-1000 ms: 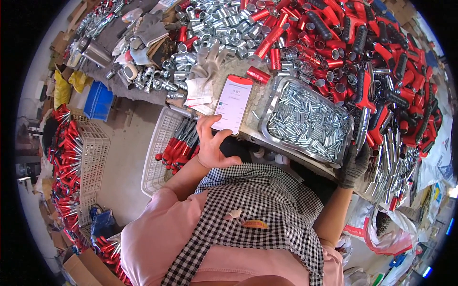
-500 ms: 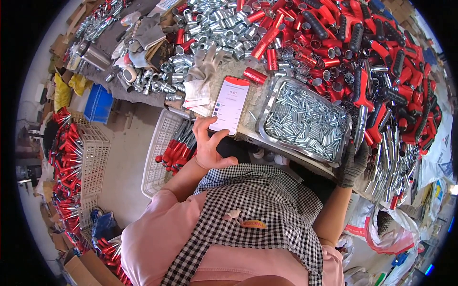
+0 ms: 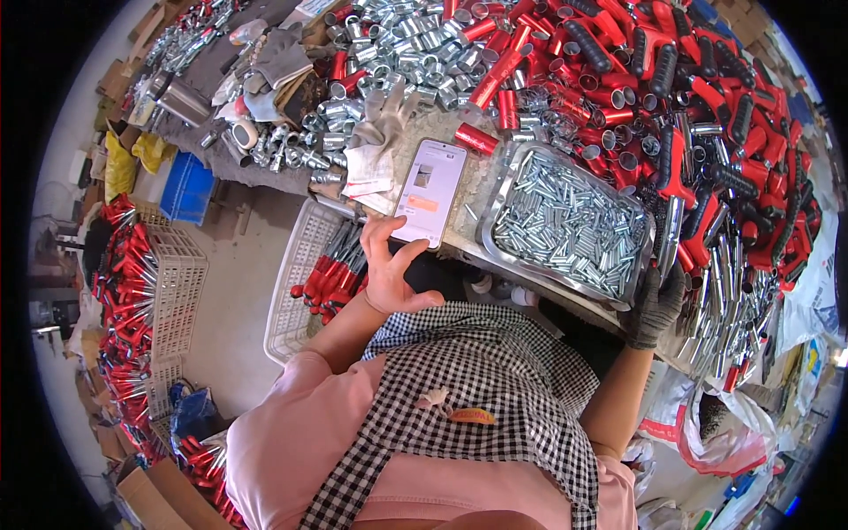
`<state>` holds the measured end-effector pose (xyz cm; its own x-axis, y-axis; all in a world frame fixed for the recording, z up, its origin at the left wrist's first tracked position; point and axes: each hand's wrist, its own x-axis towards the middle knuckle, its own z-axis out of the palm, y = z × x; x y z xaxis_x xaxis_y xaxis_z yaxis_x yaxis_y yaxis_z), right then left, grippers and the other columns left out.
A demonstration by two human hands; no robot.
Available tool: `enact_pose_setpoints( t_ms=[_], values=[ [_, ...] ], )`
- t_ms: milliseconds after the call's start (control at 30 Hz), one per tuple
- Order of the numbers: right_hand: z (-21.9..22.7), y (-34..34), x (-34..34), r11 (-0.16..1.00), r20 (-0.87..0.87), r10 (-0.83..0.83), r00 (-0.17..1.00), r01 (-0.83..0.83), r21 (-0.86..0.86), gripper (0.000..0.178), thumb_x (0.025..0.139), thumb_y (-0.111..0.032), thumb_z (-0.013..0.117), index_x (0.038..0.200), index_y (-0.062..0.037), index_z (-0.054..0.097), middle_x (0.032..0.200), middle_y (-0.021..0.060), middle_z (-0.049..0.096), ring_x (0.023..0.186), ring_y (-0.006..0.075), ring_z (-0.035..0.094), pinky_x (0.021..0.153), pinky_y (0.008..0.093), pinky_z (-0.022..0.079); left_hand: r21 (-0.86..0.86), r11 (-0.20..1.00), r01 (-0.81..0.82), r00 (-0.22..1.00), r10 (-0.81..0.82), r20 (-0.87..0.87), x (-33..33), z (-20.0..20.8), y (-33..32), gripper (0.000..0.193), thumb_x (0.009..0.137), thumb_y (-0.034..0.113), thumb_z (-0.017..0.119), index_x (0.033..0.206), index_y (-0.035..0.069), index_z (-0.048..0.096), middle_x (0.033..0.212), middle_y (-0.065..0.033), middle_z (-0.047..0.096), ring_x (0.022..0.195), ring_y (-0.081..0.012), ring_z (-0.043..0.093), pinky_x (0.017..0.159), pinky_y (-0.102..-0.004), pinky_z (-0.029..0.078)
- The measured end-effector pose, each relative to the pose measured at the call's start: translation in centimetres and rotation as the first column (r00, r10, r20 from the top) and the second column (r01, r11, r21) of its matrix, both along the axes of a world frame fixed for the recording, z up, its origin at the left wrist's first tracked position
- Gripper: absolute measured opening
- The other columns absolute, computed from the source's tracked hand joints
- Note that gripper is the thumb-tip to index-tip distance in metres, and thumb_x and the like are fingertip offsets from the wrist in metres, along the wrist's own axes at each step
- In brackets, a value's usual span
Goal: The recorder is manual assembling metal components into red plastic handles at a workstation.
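A phone (image 3: 430, 190) with a lit screen lies on the work table, beside a pale glove. My bare left hand (image 3: 395, 269) is at its lower edge, fingers apart, with fingertips at the screen. On my right hand (image 3: 658, 309) is a grey knitted glove. It rests at the right corner of a metal tray (image 3: 565, 287) full of small silvery pins (image 3: 570, 221). The metal shaft of a red-and-black-handled tool (image 3: 674, 177) reaches down to the gloved fingers. Whether those fingers grip it is hidden from me.
Silvery metal collars (image 3: 402, 53) and red tubes (image 3: 503, 75) cover the far table. Red-and-black handles (image 3: 751, 132) are heaped at right. A white basket (image 3: 281, 309) with red-handled tools stands below the table; another crate (image 3: 181, 300) is farther left, near a blue bin (image 3: 187, 187).
The phone's screen has switched from a red-topped list to a pale page with a small picture and an orange block. Both hands have stayed almost in place.
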<state>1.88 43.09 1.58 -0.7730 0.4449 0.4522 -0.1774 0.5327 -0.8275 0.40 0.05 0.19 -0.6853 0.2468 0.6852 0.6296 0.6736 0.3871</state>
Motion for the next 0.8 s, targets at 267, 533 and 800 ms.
enact_pose_setpoints(
  t_ms=[267,533,800],
  values=[
    [-1.2,0.8,0.0,0.999,0.026,-0.040,0.999,0.040,-0.006,0.037,0.092,-0.020,0.064,0.121,0.0001,0.054,0.107,0.0046,0.060,0.089,0.0119,0.055,0.078,0.0268,0.048,-0.010,1.000,0.002,1.000,-0.002,0.007,0.0,-0.3,-0.2,0.077,0.068,0.074,0.064,0.102,0.005,0.066,0.128,-0.0215,0.043,0.118,-0.0405,0.037,0.104,-0.0555,0.024],
    [-0.7,0.2,0.0,0.988,0.020,-0.005,1.000,0.008,-0.155,0.039,0.092,-0.022,0.065,0.122,-0.0001,0.053,0.108,0.0048,0.060,0.087,0.0117,0.056,0.076,0.0260,0.048,-0.024,1.000,-0.004,1.000,0.004,0.012,0.1,-0.2,-0.2,0.076,0.068,0.074,0.064,0.102,0.006,0.066,0.127,-0.0219,0.044,0.117,-0.0400,0.039,0.103,-0.0560,0.024],
    [-0.3,0.1,0.2,0.992,0.027,0.013,1.000,-0.009,-0.123,0.035,0.092,-0.018,0.063,0.120,0.0007,0.054,0.108,0.0066,0.061,0.094,0.0141,0.055,0.082,0.0295,0.048,-0.046,0.999,0.002,1.000,-0.001,0.016,0.1,-0.2,-0.3,0.076,0.068,0.073,0.064,0.103,0.006,0.065,0.127,-0.0225,0.044,0.116,-0.0406,0.041,0.103,-0.0561,0.024]
  ],
)
